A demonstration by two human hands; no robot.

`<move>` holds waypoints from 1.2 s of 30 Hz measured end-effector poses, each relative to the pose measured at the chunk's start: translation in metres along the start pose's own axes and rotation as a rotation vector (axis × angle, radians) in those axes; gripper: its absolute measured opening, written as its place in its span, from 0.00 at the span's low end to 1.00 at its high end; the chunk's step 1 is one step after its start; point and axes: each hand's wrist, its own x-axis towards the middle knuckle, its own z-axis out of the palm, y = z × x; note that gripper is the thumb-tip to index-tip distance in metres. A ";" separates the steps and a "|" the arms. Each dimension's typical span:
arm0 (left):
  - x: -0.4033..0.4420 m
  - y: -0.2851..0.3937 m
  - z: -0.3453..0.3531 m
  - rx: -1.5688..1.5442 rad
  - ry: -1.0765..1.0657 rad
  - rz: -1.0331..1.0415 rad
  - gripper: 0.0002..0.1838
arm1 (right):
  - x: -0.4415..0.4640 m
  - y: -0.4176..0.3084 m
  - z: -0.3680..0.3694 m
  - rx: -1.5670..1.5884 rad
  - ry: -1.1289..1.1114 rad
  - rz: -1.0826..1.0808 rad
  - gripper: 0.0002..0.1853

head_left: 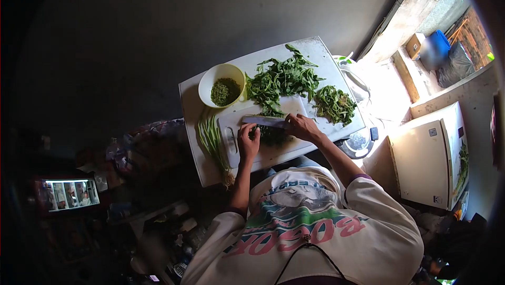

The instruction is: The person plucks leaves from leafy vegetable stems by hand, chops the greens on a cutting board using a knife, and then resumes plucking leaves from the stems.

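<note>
My right hand [302,127] is closed around the handle of a knife [265,121], whose broad blade points left across the cutting board. At the blade's tip end, my left hand [249,140] has its fingers curled against the knife. Dark chopped leaves [272,136] lie under and just in front of the blade. The white cutting board [294,105] rests near the table's front edge. Behind it spreads a heap of leafy greens [286,77], and a smaller pile of stems and leaves [335,104] sits to the right.
The white table [193,154] also bears a pale bowl [204,89] of finely chopped greens at the back left. Spring onions [211,140] lie left of the board. A grey wall stands behind; a white refrigerator [421,158] is at the right, a lit screen [71,194] lower left.
</note>
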 end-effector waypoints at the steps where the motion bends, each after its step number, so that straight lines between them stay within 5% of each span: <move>1: 0.003 0.002 0.003 0.004 0.002 -0.002 0.11 | 0.002 0.004 0.001 0.005 0.006 -0.031 0.22; 10: 0.055 0.013 0.038 0.008 -0.021 0.033 0.09 | 0.022 0.033 -0.019 0.154 -0.164 -0.046 0.16; 17: 0.121 0.018 0.071 0.202 -0.100 -0.063 0.19 | 0.077 0.074 -0.027 0.318 0.107 0.006 0.12; 23: 0.149 0.014 0.090 0.304 -0.143 -0.044 0.13 | 0.125 0.098 -0.039 0.347 0.322 0.168 0.07; 30: 0.165 0.025 0.087 0.124 -0.055 0.067 0.06 | 0.146 0.092 -0.021 0.190 0.244 0.223 0.10; 36: 0.178 0.056 0.068 -0.075 0.039 0.089 0.06 | 0.136 0.080 -0.036 0.419 0.184 0.183 0.12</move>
